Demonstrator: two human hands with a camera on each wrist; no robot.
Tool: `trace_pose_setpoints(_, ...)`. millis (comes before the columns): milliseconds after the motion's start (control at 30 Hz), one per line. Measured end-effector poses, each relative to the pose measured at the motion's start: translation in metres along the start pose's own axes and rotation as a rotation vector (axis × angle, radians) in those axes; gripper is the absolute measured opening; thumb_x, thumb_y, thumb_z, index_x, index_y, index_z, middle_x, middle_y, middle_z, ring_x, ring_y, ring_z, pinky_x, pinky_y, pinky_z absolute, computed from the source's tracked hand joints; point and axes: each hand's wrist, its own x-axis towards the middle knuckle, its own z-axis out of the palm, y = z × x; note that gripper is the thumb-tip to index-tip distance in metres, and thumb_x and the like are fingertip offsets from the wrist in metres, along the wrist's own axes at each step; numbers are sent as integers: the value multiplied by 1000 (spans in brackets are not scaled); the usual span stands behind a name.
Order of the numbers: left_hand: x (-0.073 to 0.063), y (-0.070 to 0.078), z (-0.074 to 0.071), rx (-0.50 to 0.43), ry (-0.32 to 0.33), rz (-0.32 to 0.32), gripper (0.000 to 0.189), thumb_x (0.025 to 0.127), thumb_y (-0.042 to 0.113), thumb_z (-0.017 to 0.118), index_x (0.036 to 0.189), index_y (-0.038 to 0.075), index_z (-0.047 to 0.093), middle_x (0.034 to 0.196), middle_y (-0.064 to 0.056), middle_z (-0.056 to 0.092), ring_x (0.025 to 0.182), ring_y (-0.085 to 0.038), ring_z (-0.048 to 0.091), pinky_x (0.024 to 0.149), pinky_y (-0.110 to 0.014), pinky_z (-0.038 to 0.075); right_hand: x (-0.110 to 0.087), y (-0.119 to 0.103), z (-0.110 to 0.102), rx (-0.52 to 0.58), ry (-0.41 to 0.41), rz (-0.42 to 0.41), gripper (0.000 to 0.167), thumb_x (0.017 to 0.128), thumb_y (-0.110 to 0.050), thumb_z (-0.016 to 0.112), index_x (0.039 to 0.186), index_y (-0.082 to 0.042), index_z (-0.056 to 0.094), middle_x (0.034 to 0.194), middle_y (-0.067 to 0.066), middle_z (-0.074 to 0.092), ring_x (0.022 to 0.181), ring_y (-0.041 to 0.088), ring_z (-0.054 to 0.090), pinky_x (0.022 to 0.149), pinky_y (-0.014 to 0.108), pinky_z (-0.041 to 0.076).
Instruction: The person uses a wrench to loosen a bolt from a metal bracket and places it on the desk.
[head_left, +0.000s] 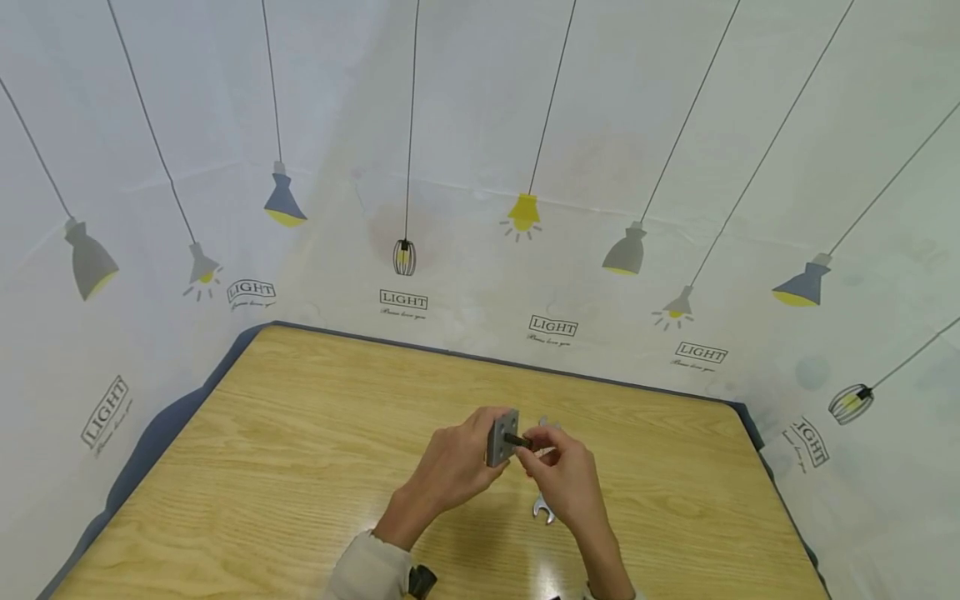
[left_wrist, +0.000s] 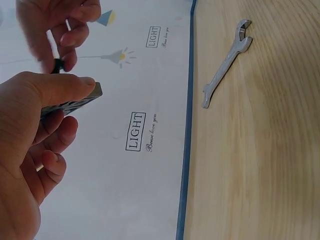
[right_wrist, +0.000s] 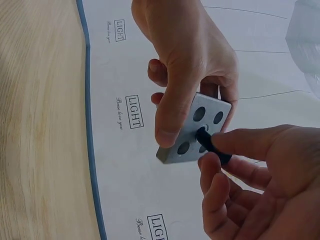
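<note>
My left hand [head_left: 456, 463] grips a grey metal plate [right_wrist: 209, 107] by its edges, thumb along one side, holding it upright above the table. Several round holes show in the plate's face around a middle one. Between thumb and fingers, my right hand [head_left: 567, 477] pinches a black bolt [right_wrist: 212, 144], whose end meets the plate at that middle hole. How deep the bolt sits is hidden. On the wooden table below lies a silver open-ended wrench [left_wrist: 222, 69], partly covered by my right hand in the head view.
The light wooden table [head_left: 300, 417] has a dark blue edge along its back and sides. Behind it hangs a pale sheet [head_left: 465, 125] printed with lamps and the word LIGHT. A dark band [head_left: 422, 581] shows at my left sleeve.
</note>
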Motion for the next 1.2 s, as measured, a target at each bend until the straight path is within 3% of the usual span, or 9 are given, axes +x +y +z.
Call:
trace_pose_setpoints(200,2,-5,-2,5,29,-3,68,79,22,84,135,8,48,109,-6,67,77,-12,68,57,-24,52,-1,4,-5,-18,32,0,16,86,-4,75,101,-5,69,93,11,71,66,12,62,55,22,48)
trace_pose_setpoints(433,2,-10,0,-32,-26,-36,68,81,24,83,136,9,47,112,-7,67,80,-14,69,60,-27,53,1,11,-7,-40,54,18,16,83,-2,76,97,-4,67,94,12,72,66,12,64,56,23,49)
trace_pose_setpoints(567,4,-16,2,-39,-100,-81,69,81,28,83,137,10,46,116,-7,64,82,-15,68,61,-29,53,4,18,-7,-49,71,34,16,81,-2,78,93,-4,68,93,12,73,65,12,65,56,23,50)
trace_pose_setpoints(700,7,-23,5,-15,-226,-142,73,80,36,83,139,12,48,120,-6,60,83,-16,65,63,-33,53,8,29,-4,-67,81,58,16,80,-4,79,92,-3,68,91,11,73,64,12,65,56,25,50)
trace_pose_setpoints(867,10,-33,15,26,-362,-203,79,77,48,83,140,15,51,123,-6,55,86,-16,63,65,-36,52,14,47,9,-211,98,66,17,83,-13,79,94,-6,69,88,7,73,66,13,67,53,27,48)
trace_pose_setpoints(1033,8,-50,33,-8,-418,-307,83,75,54,82,141,13,51,125,-10,54,87,-18,62,69,-39,52,22,69,31,-369,107,57,15,85,-18,79,93,-10,69,88,4,74,59,13,63,46,29,41)
trace_pose_setpoints(1200,-1,-64,52,-66,-453,-389,80,76,51,83,139,12,52,120,-10,54,92,-19,57,75,-42,51,25,88,54,-450,94,63,12,85,-19,78,88,-13,68,83,1,72,61,13,61,50,31,43)
